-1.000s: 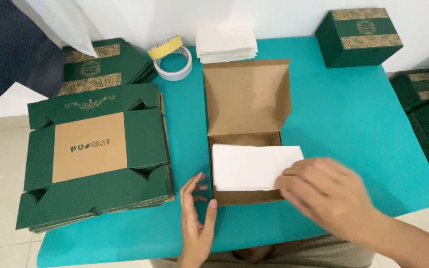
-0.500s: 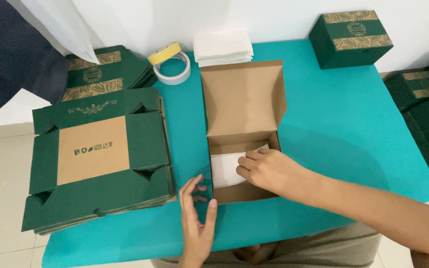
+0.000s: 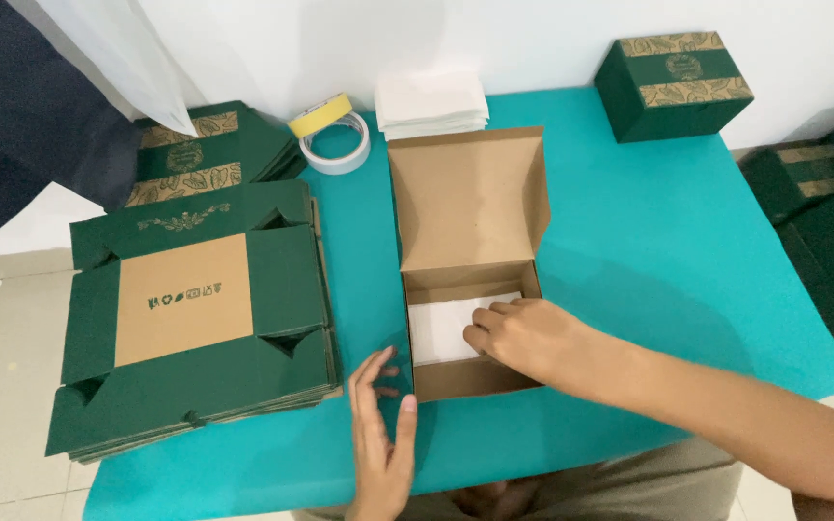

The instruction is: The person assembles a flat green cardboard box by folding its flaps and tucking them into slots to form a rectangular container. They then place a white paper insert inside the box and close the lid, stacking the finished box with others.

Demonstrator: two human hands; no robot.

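I keep my left hand (image 3: 383, 439) open and flat against the outside of the open cardboard box (image 3: 470, 280) to steady it on the teal table (image 3: 678, 260), while my right hand (image 3: 523, 333), fingers curled, presses the white paper (image 3: 436, 328) down inside.

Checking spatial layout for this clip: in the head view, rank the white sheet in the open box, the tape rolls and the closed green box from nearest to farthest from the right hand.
1. White sheet: under the right hand, inside the open box.
2. Tape rolls: far left, near the wall.
3. Closed green box: far right corner.
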